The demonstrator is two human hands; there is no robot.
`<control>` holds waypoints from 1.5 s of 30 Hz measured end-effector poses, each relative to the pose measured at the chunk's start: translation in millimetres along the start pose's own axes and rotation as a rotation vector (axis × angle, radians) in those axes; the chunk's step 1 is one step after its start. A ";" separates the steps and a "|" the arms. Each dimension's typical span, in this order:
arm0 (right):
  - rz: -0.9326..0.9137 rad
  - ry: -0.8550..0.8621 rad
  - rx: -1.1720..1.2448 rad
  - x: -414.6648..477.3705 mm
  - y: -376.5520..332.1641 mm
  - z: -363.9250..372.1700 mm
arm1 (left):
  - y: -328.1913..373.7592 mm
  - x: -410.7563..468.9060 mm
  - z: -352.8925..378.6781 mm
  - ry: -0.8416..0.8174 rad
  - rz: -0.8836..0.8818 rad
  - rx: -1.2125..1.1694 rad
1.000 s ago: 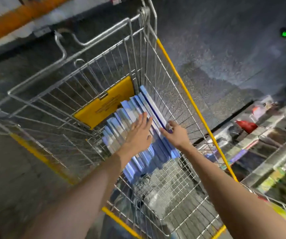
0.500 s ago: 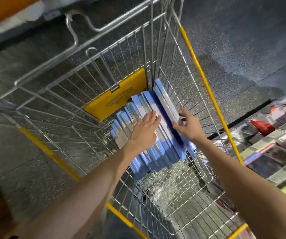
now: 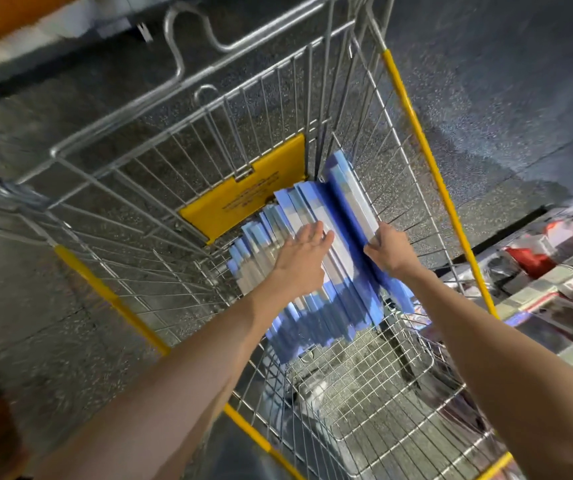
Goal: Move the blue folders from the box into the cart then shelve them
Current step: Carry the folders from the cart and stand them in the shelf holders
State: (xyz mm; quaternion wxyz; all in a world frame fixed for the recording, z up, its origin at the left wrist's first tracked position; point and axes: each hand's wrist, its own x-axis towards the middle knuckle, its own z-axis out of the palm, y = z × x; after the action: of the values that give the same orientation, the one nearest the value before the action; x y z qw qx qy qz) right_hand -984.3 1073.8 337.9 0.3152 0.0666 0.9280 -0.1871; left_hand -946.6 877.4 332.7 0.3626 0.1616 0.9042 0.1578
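Note:
A row of several blue folders (image 3: 326, 306) stands on edge in the bottom of a wire shopping cart (image 3: 427, 174) with yellow rim strips. My left hand (image 3: 304, 259) lies flat with straight fingers on the tops of the middle folders. My right hand (image 3: 387, 249) grips the top edge of the rightmost folders (image 3: 351, 199), which stand a little higher than the others, against the cart's right wall. The box is not in view.
A yellow plastic panel (image 3: 240, 204) hangs on the cart's far wall. Store shelves with packaged goods (image 3: 551, 271) run along the right. Dark speckled floor (image 3: 506, 91) surrounds the cart. An orange beam (image 3: 4, 19) crosses the top left corner.
The view has tilted and closed in on the cart. My right hand has taken a fuller grip on the rightmost folders and lifted them slightly; my left hand stays on the stack.

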 end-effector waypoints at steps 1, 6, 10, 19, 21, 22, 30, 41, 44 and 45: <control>-0.007 0.014 -0.002 -3.2 -2.3 -2.2 | 2.4 -0.3 -2.0 -0.017 -0.006 -0.001; -0.092 0.050 -0.002 -31.1 -9.4 -13.4 | 7.4 0.8 -14.8 -0.057 -0.030 -0.207; -0.178 0.169 0.127 -65.3 -8.4 -26.6 | 29.3 -9.1 -24.8 0.177 -0.197 -0.666; -0.228 0.296 0.400 -147.8 14.8 -40.9 | 105.2 -60.2 -34.8 0.397 -0.161 -1.253; -0.265 0.315 0.442 -172.6 22.5 -47.5 | 124.3 -85.2 -40.3 0.436 -0.083 -1.293; -0.282 0.328 0.453 -184.8 26.4 -51.2 | 133.9 -97.1 -42.5 0.462 -0.052 -1.289; -0.512 0.312 0.765 -321.7 48.0 -72.1 | 226.3 -198.6 -25.8 0.583 0.111 -1.255; -0.649 0.083 1.045 -437.0 60.2 -75.4 | 291.8 -298.6 -2.4 0.756 0.408 -1.340; -0.623 -0.006 1.161 -458.7 53.1 -80.0 | 298.8 -314.0 -3.0 0.744 0.461 -1.351; -0.618 -0.007 1.166 -463.1 50.8 -82.0 | 301.0 -318.5 -4.5 0.740 0.462 -1.360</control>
State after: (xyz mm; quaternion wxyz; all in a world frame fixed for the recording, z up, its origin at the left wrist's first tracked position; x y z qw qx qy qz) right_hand -650.9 1149.9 664.8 0.1624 -0.0439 0.6499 -0.7412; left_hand -678.1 1017.4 649.5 0.0168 0.0258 0.6156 0.7875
